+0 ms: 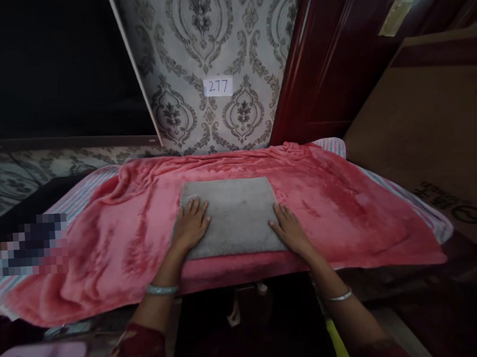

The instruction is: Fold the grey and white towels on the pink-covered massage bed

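Note:
A grey plush cloth [234, 216], roughly square, lies flat and spread out on a pink fleece blanket [344, 210]. My left hand [191, 223] rests palm down on the cloth's left side, fingers stretched out and pointing away from me. On the opposite side, my right hand [289, 226] lies flat over the cloth's right edge, its fingers extended partly onto it. Neither hand grips anything. The near edge of the cloth runs close to the front edge of the blanket-covered surface.
Striped fabric [95, 188] shows under the blanket at both ends. A large dark screen [56, 65] stands at the back left, and a cardboard box [423, 126] at the right. A paper label [218, 86] reading 277 is on the patterned wall. A pink object [71, 352] sits lower left.

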Tool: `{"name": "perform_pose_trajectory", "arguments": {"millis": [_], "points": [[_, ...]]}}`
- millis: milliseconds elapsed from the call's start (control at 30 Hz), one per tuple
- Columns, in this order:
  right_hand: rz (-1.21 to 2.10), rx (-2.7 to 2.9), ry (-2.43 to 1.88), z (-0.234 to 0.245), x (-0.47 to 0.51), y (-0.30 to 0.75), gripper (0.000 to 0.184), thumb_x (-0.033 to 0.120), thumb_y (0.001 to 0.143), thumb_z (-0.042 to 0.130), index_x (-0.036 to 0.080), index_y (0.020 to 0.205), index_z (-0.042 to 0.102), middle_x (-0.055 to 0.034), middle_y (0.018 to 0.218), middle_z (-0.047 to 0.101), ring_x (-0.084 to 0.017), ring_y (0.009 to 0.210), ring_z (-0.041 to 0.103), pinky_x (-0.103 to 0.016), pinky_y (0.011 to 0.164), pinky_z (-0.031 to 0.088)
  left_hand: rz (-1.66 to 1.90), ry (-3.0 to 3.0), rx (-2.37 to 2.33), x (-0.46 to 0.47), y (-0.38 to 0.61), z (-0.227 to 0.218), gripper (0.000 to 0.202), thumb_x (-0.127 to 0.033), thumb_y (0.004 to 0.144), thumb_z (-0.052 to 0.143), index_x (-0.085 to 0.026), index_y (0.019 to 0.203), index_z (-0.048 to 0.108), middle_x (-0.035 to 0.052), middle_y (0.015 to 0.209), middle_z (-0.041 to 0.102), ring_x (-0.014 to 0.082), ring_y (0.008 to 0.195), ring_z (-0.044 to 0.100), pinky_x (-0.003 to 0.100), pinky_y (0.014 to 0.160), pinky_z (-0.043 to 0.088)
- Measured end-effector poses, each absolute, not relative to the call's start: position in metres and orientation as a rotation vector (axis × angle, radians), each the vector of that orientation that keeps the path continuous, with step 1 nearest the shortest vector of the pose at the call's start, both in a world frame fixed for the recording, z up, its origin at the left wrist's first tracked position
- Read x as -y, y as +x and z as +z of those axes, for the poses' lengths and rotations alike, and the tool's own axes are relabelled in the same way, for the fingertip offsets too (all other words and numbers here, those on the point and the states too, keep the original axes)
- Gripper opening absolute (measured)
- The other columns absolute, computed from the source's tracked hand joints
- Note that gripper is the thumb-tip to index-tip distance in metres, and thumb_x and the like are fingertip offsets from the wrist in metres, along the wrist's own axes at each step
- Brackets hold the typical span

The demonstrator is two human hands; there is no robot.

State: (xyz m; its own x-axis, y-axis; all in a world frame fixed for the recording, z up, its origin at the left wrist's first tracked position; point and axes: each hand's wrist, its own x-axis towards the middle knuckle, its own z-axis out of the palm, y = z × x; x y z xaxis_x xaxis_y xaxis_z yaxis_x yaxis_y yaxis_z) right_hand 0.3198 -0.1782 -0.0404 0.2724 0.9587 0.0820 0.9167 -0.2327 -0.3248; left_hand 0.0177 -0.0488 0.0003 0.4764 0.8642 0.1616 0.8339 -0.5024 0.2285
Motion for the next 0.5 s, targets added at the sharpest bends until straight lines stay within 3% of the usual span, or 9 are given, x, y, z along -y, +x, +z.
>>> {"name": "perform_pose_trajectory", "arguments": {"millis": [133,267,500], "points": [[0.051,1.650,-2.200,-0.022,0.178,0.299,0.063,0.042,0.099,0.035,0.011,0.154,0.037,-0.0192,0.163,0.028,-0.034,0.152,0.020,-0.060,0.118,0.024,0.746,2.429,-1.366,0.051,-0.009,-0.002,0.051,-0.036,0.098,0.035,-0.016,0.139,0.058,0.0130,0.153,0.048,0.0251,0.144,0.043,0.051,0.120,0.034],[0.012,1.900,-1.977,0.007,0.171,0.226,0.062,0.035,0.099,0.036,0.008,0.155,0.035,-0.0162,0.164,0.024,-0.030,0.154,0.016,-0.054,0.123,0.016,1.005,2.412,-1.423,0.081,-0.033,-0.010,0.050,-0.035,0.098,0.034,-0.015,0.134,0.062,0.0132,0.146,0.057,0.0249,0.140,0.048,0.049,0.118,0.037],[0.175,2.424,-1.591,0.004,0.160,0.115,0.066,0.041,0.101,0.041,0.007,0.157,0.031,-0.0142,0.164,0.024,-0.027,0.154,0.017,-0.049,0.125,0.015,0.668,2.563,-1.597,0.126,-0.033,-0.031,0.051,-0.026,0.098,0.031,-0.014,0.141,0.055,0.0147,0.150,0.052,0.0255,0.144,0.043,0.051,0.119,0.034]]}}
